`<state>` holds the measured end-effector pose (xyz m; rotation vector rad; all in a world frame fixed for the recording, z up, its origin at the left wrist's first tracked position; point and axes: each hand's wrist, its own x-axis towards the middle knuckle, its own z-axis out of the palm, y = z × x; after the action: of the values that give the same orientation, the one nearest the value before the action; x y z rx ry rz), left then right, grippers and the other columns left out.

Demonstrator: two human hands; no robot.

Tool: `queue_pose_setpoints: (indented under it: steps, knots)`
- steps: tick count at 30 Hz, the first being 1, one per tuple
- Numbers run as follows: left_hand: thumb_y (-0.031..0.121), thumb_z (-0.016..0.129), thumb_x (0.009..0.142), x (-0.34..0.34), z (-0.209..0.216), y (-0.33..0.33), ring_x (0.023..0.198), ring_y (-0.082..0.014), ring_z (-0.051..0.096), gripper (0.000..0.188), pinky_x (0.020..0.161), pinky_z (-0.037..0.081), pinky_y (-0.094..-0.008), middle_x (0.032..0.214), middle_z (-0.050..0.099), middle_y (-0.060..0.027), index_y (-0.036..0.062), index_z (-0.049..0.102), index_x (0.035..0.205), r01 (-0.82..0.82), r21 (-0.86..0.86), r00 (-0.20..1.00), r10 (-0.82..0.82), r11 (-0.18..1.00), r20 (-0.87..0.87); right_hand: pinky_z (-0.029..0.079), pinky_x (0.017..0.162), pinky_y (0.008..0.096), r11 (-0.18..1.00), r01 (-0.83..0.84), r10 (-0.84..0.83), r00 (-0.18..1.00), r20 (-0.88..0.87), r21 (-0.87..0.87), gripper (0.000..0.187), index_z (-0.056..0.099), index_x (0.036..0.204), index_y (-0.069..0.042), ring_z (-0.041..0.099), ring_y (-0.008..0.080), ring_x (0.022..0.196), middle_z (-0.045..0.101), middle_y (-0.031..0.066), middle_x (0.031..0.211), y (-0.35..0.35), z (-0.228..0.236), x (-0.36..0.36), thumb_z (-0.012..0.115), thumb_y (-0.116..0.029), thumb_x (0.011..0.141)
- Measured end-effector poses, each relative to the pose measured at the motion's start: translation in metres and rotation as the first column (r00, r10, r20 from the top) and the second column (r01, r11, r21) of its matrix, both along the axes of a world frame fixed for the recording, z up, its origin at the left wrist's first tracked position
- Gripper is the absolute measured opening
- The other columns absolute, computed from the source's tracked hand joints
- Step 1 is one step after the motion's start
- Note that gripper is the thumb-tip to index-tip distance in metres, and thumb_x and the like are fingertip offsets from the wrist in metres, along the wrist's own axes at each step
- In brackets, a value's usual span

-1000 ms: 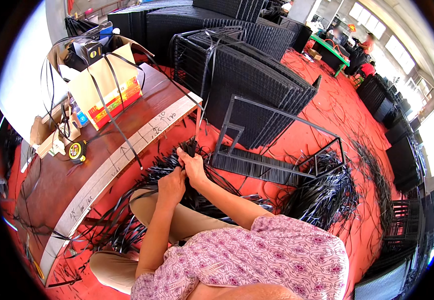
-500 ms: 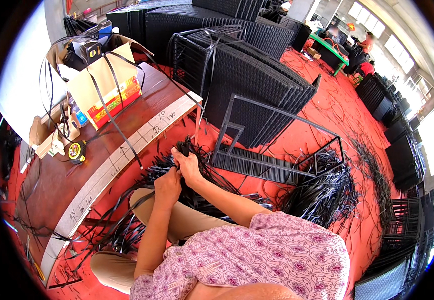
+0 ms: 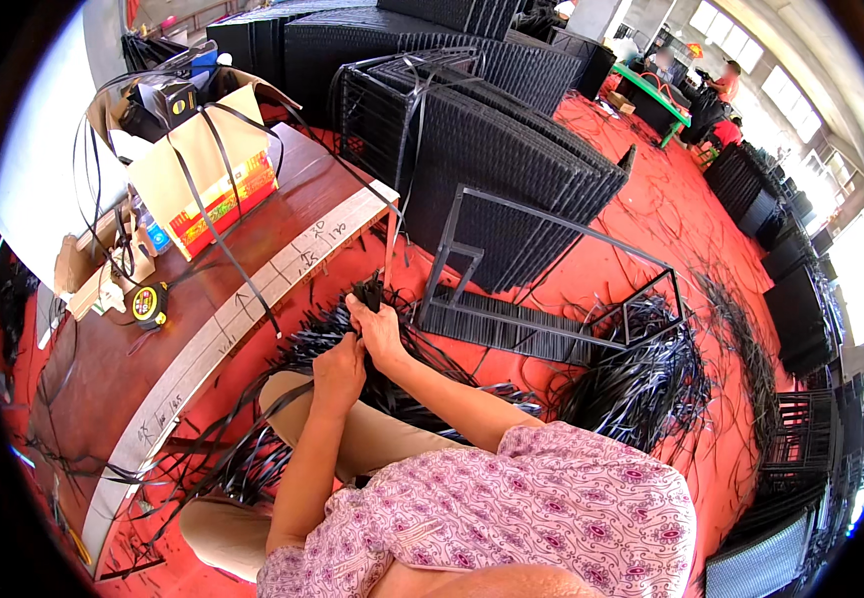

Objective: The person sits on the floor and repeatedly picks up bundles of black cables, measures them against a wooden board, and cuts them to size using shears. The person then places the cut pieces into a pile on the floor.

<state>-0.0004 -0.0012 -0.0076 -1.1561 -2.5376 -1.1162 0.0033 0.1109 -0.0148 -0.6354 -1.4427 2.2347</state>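
Barely shifted, left hand [image 3: 338,373] and right hand [image 3: 380,333] keep fingers [image 3: 355,306] curled around black strips [image 3: 373,291].

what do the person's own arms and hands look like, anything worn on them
The shirt is pale pink with a repeating purple pattern and short sleeves. The forearms are bare. The left hand and right hand are ungloved, and no watch shows. Any rings are too small to tell.

At ten o'clock, an open carton [image 3: 211,167] is set on the brown worktop [image 3: 101,354]; at nine, a yellow-and-black tape measure [image 3: 149,305] is laid there. Black panels [image 3: 502,174] are stacked toward one o'clock.
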Motion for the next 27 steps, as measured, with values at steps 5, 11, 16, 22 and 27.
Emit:
queue_pose_setpoints:
  steps: [5, 11, 16, 22, 27]
  knots:
    - [0.017, 0.049, 0.092, -0.001, -0.001, 0.001, 0.059, -0.0400, 0.057, 0.019, 0.051, 0.043, -0.0478, 0.061, 0.054, -0.0206, 0.0038, 0.050, 0.078, -0.003, -0.008, 1.000, 0.003, 1.000, 0.003, 0.030, 0.047, 0.0239, 1.000, 0.005, -0.005, 1.000, -0.020, 0.017, 0.036, 0.050, 0.065, -0.009, 0.039, 0.0069, 0.052, 0.046, -0.0033, 0.059, 0.001, -0.001, -0.001, 0.068, -0.034, 0.084]
    - [0.018, 0.050, 0.092, 0.000, -0.009, 0.012, 0.059, -0.0387, 0.058, 0.019, 0.051, 0.044, -0.0467, 0.060, 0.055, -0.0193, 0.0040, 0.050, 0.079, 0.025, -0.036, 1.000, -0.025, 0.999, 0.001, 0.029, 0.047, 0.0246, 0.997, 0.049, -0.051, 0.998, 0.024, 0.055, 0.034, 0.050, 0.064, -0.009, 0.038, 0.0072, 0.050, 0.045, -0.0031, 0.057, 0.011, -0.003, 0.004, 0.065, -0.031, 0.085]
    - [0.019, 0.049, 0.092, 0.000, -0.015, 0.025, 0.059, -0.0388, 0.059, 0.020, 0.052, 0.045, -0.0473, 0.061, 0.057, -0.0198, 0.0043, 0.050, 0.080, 0.087, -0.009, 0.996, -0.087, 0.996, -0.015, 0.030, 0.048, 0.0252, 0.991, 0.108, -0.109, 0.994, 0.013, 0.077, 0.035, 0.052, 0.061, -0.009, 0.039, 0.0083, 0.050, 0.046, -0.0019, 0.056, 0.022, -0.001, 0.012, 0.065, -0.031, 0.085]
    - [0.022, 0.047, 0.093, 0.001, -0.019, 0.032, 0.059, -0.0400, 0.060, 0.021, 0.052, 0.045, -0.0491, 0.061, 0.058, -0.0206, 0.0047, 0.050, 0.081, 0.116, -0.070, 0.993, -0.118, 0.991, -0.022, 0.030, 0.047, 0.0256, 0.987, 0.160, -0.160, 0.985, 0.059, 0.013, 0.032, 0.052, 0.060, -0.010, 0.040, 0.0074, 0.049, 0.048, -0.0032, 0.057, 0.027, 0.000, 0.017, 0.067, -0.026, 0.083]
    - [0.022, 0.047, 0.093, 0.001, -0.022, 0.030, 0.060, -0.0406, 0.060, 0.021, 0.052, 0.045, -0.0497, 0.062, 0.058, -0.0212, 0.0046, 0.051, 0.082, 0.117, -0.035, 0.993, -0.117, 0.993, 0.004, 0.031, 0.047, 0.0259, 0.991, 0.134, -0.136, 0.988, 0.074, 0.028, 0.029, 0.054, 0.060, -0.010, 0.042, 0.0061, 0.051, 0.049, -0.0049, 0.058, 0.025, 0.004, 0.018, 0.073, -0.022, 0.079]
